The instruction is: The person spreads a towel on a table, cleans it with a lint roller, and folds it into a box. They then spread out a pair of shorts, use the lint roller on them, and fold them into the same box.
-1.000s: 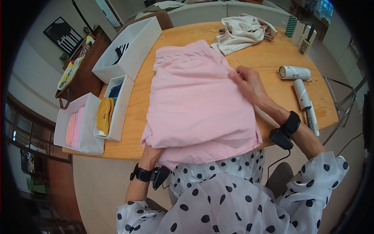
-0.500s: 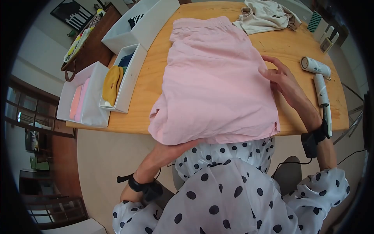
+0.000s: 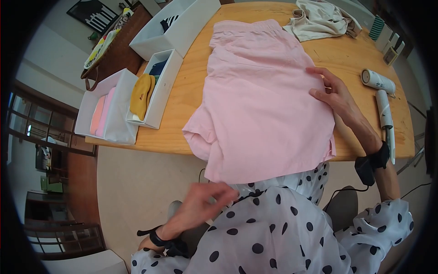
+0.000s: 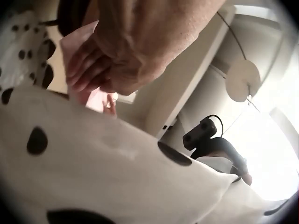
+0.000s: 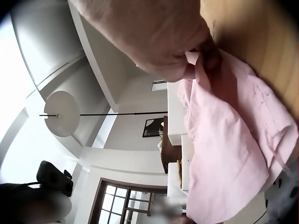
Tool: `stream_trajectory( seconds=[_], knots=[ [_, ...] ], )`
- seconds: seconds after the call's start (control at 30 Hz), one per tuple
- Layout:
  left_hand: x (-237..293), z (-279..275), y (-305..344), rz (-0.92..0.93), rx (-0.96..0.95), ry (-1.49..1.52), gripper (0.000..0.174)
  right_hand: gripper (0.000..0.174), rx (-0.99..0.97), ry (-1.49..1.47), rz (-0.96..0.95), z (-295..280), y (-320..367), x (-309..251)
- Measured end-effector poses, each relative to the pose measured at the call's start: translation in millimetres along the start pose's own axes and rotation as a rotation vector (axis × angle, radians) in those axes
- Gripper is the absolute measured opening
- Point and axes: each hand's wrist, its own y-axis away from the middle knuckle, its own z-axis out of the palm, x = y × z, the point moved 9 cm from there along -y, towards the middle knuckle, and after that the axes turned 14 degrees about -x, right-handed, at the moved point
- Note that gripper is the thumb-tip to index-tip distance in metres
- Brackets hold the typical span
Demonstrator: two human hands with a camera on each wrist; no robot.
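Pink shorts (image 3: pixel 269 105), with a gathered elastic waistband at the far end, lie folded lengthwise on the wooden table. Their hem hangs over the near edge, and one leg corner sticks out at the lower left. My right hand (image 3: pixel 337 95) is at their right side, pinching the edge; the right wrist view shows the cloth (image 5: pixel 224 149) drawn up at the fingers. Below the hem, slightly blurred, my left hand (image 3: pixel 200 208) is off the fabric, its fingers loosely bent and holding nothing. In the left wrist view those fingers (image 4: pixel 91 70) hang in front of the shorts.
Left on the table stand white boxes: one (image 3: pixel 130 123) with pink and orange folded cloth, a narrow one (image 3: pixel 162 107) with mustard cloth, a large one (image 3: pixel 194 32) with striped cloth. A beige garment (image 3: pixel 319 23) lies at the back; two lint rollers (image 3: pixel 378 81) lie right.
My left hand has come out from under the shorts and moved down off the hem, which now hangs lower. The right hand stays at the right edge. The head view has shifted.
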Motion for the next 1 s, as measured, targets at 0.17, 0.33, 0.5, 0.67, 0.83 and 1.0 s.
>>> stream_trajectory(
  seconds=[0.17,0.33,0.5,0.67,0.83,1.0],
  knots=[
    [-9,-91,13,-0.029,0.628,0.176,0.026,0.049,-0.048,0.132,-0.1,2,-2,-3],
    [-18,-109,-25,-0.015,0.62,-0.072,0.025,0.049,0.186,1.054,-0.303,42,36,-73],
    [-29,-117,-26,0.027,0.544,0.299,0.024,0.059,-0.266,1.13,-0.377,98,26,-47],
    [-58,-138,-6,0.168,0.625,0.677,0.025,0.069,-0.293,1.143,-0.272,98,15,-25],
    [-10,-145,17,-0.002,0.903,-0.415,0.022,0.072,-0.283,1.201,-0.286,98,16,-27],
    [69,-79,-23,0.296,0.667,-1.05,0.044,0.076,-0.294,1.248,-0.312,99,25,-29]
  ],
)
